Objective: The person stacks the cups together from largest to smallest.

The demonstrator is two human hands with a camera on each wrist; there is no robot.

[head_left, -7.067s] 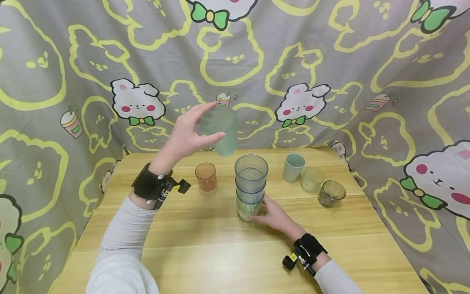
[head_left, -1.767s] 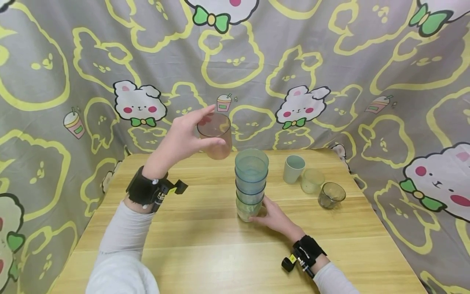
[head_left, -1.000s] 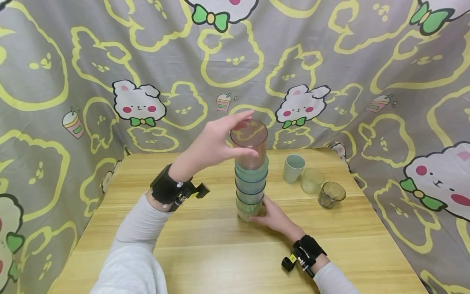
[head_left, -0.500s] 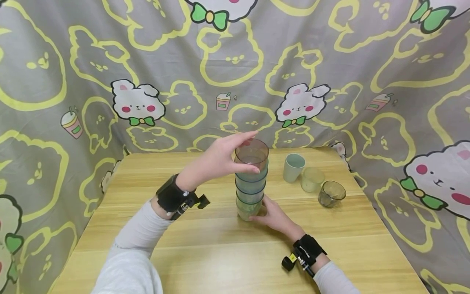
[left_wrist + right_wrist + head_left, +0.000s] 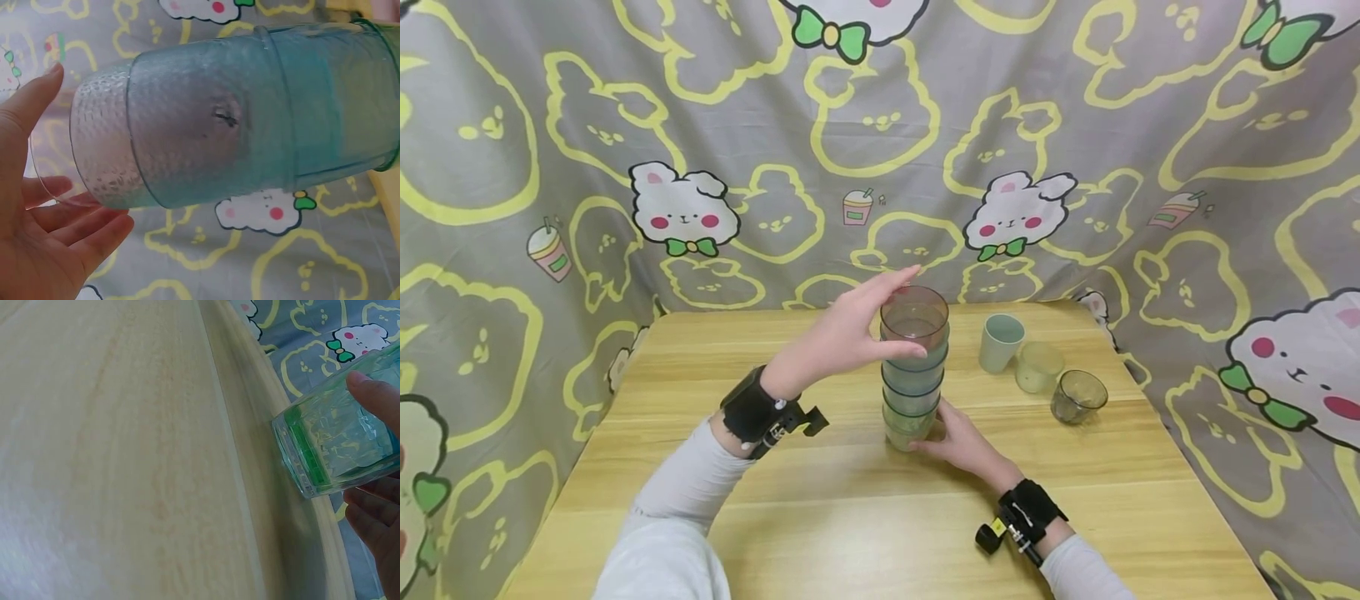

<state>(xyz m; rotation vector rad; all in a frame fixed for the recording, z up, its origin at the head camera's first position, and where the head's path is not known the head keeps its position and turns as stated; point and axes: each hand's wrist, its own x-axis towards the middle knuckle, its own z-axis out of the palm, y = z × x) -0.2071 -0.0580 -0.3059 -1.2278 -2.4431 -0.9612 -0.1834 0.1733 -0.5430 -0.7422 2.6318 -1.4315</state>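
A tall stack of nested clear cups stands upright on the table, bluish higher up and greenish at its base. In its top sits a pinkish-brown cup, rim uppermost. My left hand is spread around that cup's rim, thumb on the near side and fingers behind. The left wrist view shows the thumb and fingers extended right at the rim, beside the textured stack. Low on the stack, my right hand grips the greenish bottom cup, its thumb lying along the wall.
To the right of the stack stand an opaque grey-green cup, a yellowish clear cup and a dark smoky cup. The wooden table meets a patterned grey curtain at the back and sides.
The pinkish cup, first on the table left of the stack, has been lifted across and lowered into its top, above the green cup added before it. Lately my left fingers have spread wider. Right hand unmoved.
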